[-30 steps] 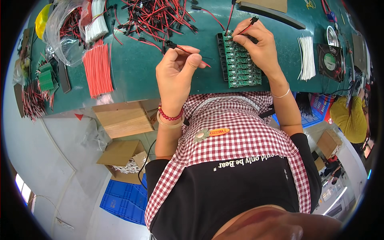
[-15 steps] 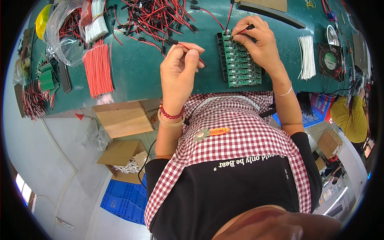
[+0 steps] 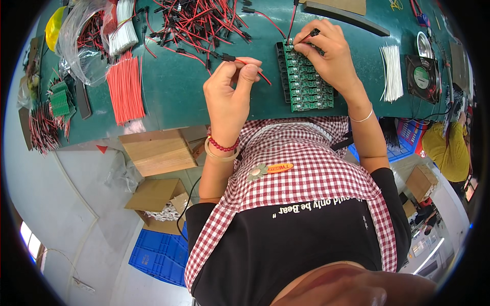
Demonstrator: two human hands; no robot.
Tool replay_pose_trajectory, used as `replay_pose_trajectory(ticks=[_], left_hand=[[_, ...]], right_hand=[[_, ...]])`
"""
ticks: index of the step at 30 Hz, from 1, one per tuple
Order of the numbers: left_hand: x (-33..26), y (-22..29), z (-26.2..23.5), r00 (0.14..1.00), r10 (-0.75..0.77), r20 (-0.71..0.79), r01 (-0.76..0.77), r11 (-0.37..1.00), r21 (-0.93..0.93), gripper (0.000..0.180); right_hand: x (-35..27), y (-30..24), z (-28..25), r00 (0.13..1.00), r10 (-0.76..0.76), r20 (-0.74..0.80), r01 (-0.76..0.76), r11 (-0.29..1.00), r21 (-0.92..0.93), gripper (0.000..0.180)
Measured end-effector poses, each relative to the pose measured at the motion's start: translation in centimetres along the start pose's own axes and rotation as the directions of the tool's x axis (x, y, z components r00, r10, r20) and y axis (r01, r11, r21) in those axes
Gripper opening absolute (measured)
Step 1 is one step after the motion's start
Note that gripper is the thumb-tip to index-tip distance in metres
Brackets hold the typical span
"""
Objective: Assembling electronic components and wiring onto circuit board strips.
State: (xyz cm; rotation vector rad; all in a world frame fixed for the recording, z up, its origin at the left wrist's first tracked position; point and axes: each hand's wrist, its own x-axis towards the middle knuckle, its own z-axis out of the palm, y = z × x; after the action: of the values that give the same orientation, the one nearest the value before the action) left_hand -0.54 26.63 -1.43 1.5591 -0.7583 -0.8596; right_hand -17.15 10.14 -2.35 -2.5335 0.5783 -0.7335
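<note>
My left hand (image 3: pixel 229 94) is raised over the green table and pinches a red wire lead with a black connector (image 3: pixel 240 62) between thumb and fingers. My right hand (image 3: pixel 329 56) rests on the top edge of a green circuit board panel (image 3: pixel 306 84), its fingertips pinching another red wire with a black connector (image 3: pixel 309 34) against the board. The panel lies flat on the green table (image 3: pixel 178 97) in front of me.
A heap of red-and-black wire leads (image 3: pixel 199 23) lies at the back. Bundles of red (image 3: pixel 125 89) and white wires (image 3: pixel 392 71), a plastic bag (image 3: pixel 81 41), a small fan (image 3: pixel 422 79) and green boards (image 3: pixel 61 99) sit around. Cardboard boxes (image 3: pixel 153 153) and a blue crate (image 3: pixel 161 255) stand below. Another person (image 3: pixel 449 148) is at right.
My left hand has lifted slightly and turned the wire lead between its fingers. My right hand has shifted a little along the top of the circuit board panel.
</note>
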Motion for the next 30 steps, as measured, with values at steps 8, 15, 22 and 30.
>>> replay_pose_trajectory(ticks=[8, 15, 22, 30], left_hand=[[0.1, -0.2, 0.7, 0.996, 0.040, -0.085, -0.042, 0.999, -0.018, 0.018], [0.8, 0.7, 1.8, 0.973, 0.232, -0.007, -0.225, 0.948, 0.225, 0.014], [1.2, 0.9, 1.8, 0.970, 0.240, 0.048, -0.244, 0.934, 0.262, 0.014], [1.3, 2.7, 2.1, 0.938, 0.331, 0.101, -0.346, 0.891, 0.294, 0.019]], right_hand=[[0.0, -1.0, -0.2, 0.999, 0.051, 0.016, -0.049, 0.996, -0.078, 0.012], [-0.1, -1.2, 0.6, 0.995, 0.090, 0.041, -0.087, 0.993, -0.080, 0.015], [-0.4, -3.0, -0.5, 0.985, 0.167, -0.036, -0.169, 0.983, -0.075, 0.018], [-1.1, -5.3, -1.4, 0.934, 0.255, 0.250, -0.342, 0.841, 0.418, 0.013]])
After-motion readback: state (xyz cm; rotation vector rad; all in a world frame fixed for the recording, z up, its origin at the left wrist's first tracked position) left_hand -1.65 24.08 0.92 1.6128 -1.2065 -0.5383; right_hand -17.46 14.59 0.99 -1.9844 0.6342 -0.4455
